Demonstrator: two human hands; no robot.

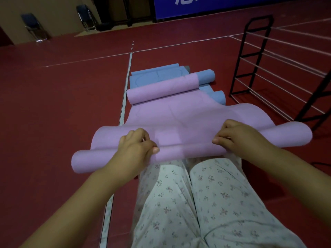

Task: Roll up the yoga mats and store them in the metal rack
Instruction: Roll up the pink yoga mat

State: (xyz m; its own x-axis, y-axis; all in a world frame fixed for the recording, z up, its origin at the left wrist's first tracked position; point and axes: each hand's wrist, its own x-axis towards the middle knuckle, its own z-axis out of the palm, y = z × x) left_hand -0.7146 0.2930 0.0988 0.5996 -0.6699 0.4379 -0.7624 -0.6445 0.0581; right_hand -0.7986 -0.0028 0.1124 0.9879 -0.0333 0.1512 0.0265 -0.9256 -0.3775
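Hands (180,142) on pink mat's (172,115) near edge

Lilac-pink mat (179,119) in my fingers (143,135), blue mats (157,76) beyond, my white trousers (215,194) with small floral print, dark red floor (53,104) with white lines, black rack (250,56)

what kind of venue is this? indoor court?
Probably an indoor sports hall or gym. The red floor carries white court lines, a blue banner hangs on the far wall, and yoga mats lie beside a black metal rack.
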